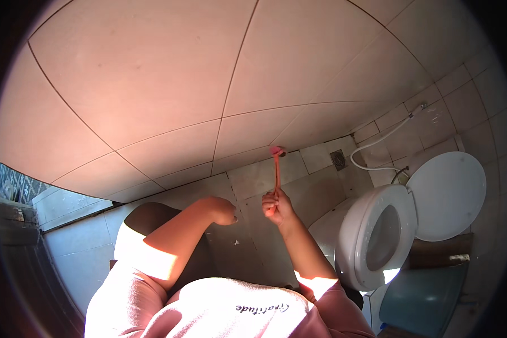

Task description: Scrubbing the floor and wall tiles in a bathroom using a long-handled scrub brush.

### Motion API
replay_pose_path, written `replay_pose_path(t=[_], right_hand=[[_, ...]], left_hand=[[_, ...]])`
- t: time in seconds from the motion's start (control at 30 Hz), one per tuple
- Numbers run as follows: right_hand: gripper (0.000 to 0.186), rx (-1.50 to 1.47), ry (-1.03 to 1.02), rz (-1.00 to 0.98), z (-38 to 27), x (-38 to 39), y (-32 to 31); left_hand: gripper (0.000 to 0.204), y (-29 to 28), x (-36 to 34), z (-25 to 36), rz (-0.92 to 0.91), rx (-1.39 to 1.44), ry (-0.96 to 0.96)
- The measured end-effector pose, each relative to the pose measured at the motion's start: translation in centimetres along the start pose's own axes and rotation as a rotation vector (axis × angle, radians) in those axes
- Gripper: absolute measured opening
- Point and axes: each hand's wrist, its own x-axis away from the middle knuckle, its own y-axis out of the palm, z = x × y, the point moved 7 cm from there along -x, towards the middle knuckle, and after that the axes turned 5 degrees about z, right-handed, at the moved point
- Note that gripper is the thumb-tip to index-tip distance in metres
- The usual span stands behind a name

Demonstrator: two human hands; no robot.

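Note:
My right hand (278, 207) is closed around the handle of a long-handled pink brush (277, 172). The brush points away from me, its head at the foot of the tiled wall (248, 127), where the wall meets the floor. Its bristles are too small to make out. My left hand (222, 211) is curled in beside my bent left knee (146, 217), and nothing shows in its fingers, though their inner side is turned away. Both hands are apart from each other, above the floor tiles (248, 236).
To the right stands a white toilet (355, 248) with its lid (453, 194) raised. Behind it a white hose (377, 167) hangs from a wall fitting. A floor drain (338, 160) lies near the wall. A teal bin-like container (422, 298) is at lower right, a raised ledge (73, 211) at left.

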Motion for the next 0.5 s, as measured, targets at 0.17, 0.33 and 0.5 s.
replay_pose_path(t=[0.17, 0.33, 0.5], right_hand=[[0.028, 0.040, 0.515, -0.139, 11.4, 4.9, 0.9], [0.028, -0.019, 0.339, -0.017, 5.2, -1.0, -3.4], [0.032, 0.003, 0.460, -0.075, 11.7, 1.8, -0.9]], left_hand=[[0.040, 0.5, 1.1, -0.3, -0.131, 0.010, -0.006], [0.038, 0.9, 1.1, 1.2, -0.164, -0.033, 0.031], [0.031, 0.2, 3.4, 1.2, -0.261, 0.057, 0.090]])
